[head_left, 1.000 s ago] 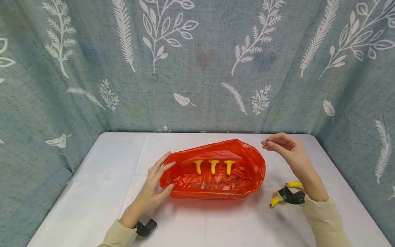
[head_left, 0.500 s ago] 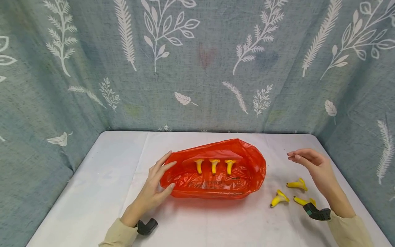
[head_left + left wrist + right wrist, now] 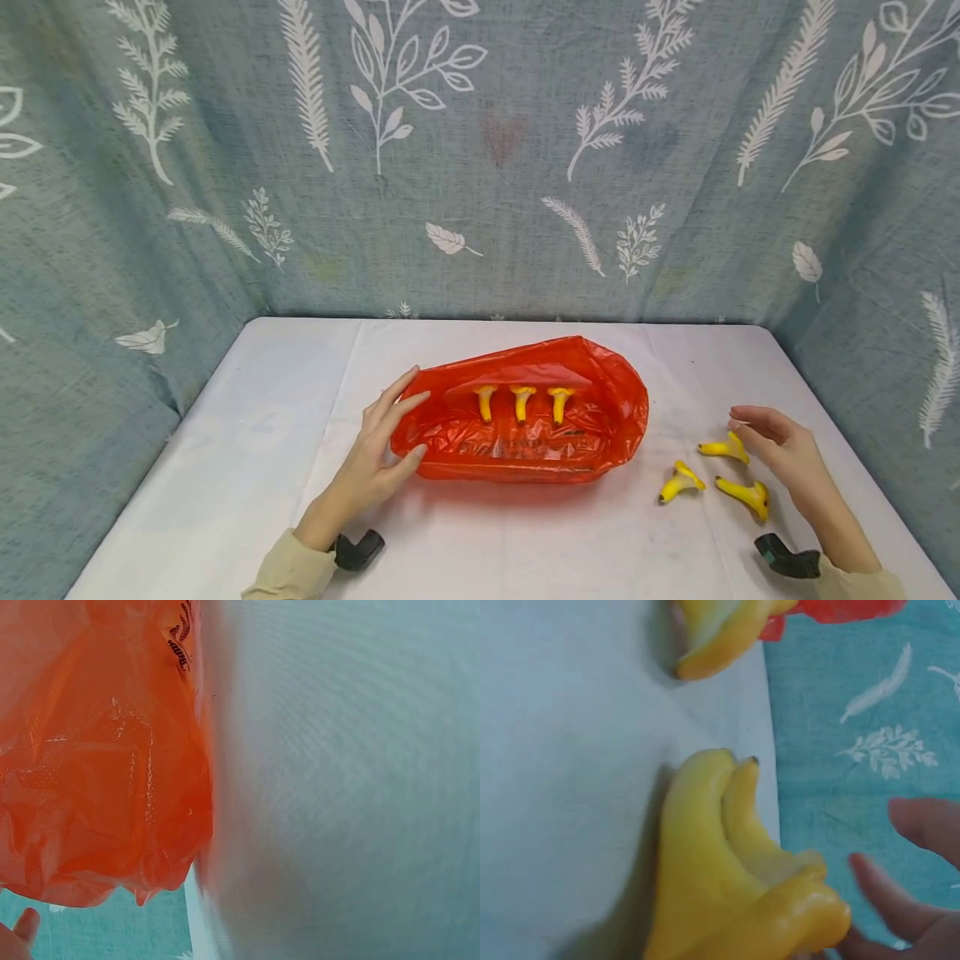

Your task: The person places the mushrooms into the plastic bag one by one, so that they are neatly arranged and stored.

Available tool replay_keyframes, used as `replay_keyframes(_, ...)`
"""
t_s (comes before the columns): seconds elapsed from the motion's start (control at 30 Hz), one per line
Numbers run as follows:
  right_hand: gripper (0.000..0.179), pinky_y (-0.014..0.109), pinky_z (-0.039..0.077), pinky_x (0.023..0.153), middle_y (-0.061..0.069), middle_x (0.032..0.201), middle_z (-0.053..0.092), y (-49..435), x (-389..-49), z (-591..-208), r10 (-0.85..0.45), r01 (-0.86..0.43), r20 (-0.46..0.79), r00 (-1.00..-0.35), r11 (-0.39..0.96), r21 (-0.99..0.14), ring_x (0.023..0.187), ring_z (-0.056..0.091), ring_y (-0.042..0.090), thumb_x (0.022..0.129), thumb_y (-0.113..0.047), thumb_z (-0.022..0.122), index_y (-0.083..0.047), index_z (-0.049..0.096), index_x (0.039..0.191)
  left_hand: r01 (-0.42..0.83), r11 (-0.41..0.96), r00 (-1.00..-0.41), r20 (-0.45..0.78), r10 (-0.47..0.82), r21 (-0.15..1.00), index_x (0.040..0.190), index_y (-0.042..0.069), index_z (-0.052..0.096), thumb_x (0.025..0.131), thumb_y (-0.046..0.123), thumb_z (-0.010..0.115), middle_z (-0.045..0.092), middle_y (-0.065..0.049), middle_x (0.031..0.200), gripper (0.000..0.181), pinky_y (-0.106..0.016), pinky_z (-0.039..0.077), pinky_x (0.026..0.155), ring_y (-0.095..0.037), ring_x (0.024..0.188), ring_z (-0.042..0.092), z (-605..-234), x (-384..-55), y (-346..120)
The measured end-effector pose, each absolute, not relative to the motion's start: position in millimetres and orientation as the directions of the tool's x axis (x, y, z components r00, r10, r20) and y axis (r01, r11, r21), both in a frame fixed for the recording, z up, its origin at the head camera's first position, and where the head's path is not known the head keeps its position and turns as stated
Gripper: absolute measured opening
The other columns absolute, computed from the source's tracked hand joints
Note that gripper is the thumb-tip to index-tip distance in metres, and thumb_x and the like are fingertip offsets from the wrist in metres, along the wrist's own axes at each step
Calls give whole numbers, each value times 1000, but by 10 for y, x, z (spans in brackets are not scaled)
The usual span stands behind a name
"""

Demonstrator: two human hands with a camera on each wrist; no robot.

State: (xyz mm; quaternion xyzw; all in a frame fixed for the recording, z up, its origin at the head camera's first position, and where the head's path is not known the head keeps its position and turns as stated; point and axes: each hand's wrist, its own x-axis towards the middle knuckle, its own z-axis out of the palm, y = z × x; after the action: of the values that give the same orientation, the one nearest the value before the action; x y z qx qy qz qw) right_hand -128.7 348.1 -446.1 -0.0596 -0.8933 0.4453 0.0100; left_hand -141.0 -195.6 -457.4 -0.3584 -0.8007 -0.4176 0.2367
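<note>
A head camera is looking forward and down over the table (image 3: 570, 542), framing left hand (image 3: 371, 458) and right hand (image 3: 787, 458) below the curtain (image 3: 480, 183). Close in, the left wrist camera (image 3: 360, 550) is facing the bag (image 3: 97, 772), upper left; the right wrist camera (image 3: 787, 557) is peering at a yellow piece (image 3: 712, 885), lower centre. All three are sharing the bag.

Sleeves: the left sleeve (image 3: 291, 573) was beige, long, lightly creased, and ended at the wrist; the right sleeve (image 3: 857, 583) matched it in colour. Wrist gear: a compact black unit on each side. The left wrist unit (image 3: 360, 551) was elbow-shaped; the right wrist unit (image 3: 787, 558) was likewise bent, bearing a faint greenish patch. Left hand (image 3: 377, 454) and right hand (image 3: 783, 462) were bare.
</note>
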Motion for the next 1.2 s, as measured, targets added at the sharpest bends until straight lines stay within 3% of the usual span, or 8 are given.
replay_keyframes(0.1,67,36,50,85,28,136,51,3475,-1265,-4485,132,209,-161,-978,642,-738,114,55,30,99,-46,56,5,45,141,770,397,-633,676,376,500,142,6,50,82,18,65,32,-22,155,63,-41,21,108,-37,140,34,-4574,-1406,-1957)
replay_keyframes(0.17,73,43,50,87,32,137,47,3472,-1258,-4492,130,245,-213,-968,648,-721,116,53,40,98,-49,56,8,42,142,771,395,-632,677,378,499,142,6,50,82,18,66,32,-23,155,63,-41,21,108,-37,140,33,-4572,-1407,-1958)
replay_keyframes(0.47,75,54,49,91,35,131,50,3423,-1284,-4492,144,256,-223,-964,726,-639,114,51,45,96,-50,58,11,46,137,768,396,-636,672,379,503,143,8,49,83,18,66,32,-22,156,63,-42,21,109,-37,140,33,-4560,-1407,-1958)
replay_keyframes(0.7,59,47,56,78,34,114,62,3394,-1296,-4485,192,243,-149,-970,794,-557,98,58,42,95,-37,64,13,58,125,763,401,-642,667,378,507,143,8,49,82,17,65,31,-21,156,64,-41,21,108,-36,140,33,-4560,-1401,-1954)
replay_keyframes(1.03,53,39,57,70,34,111,64,3344,-1302,-4465,213,250,-131,-968,808,-534,90,62,38,93,-25,69,16,58,124,768,401,-635,677,373,499,142,7,50,80,15,66,32,-22,155,65,-42,21,108,-38,139,34,-4605,-1417,-1967)
replay_keyframes(1.2,48,43,57,73,34,113,63,3338,-1313,-4445,205,247,-138,-969,812,-528,93,62,39,93,-21,69,15,60,123,765,402,-639,674,372,503,142,7,50,79,14,67,32,-22,156,66,-42,21,108,-38,139,34,-4619,-1422,-1975)
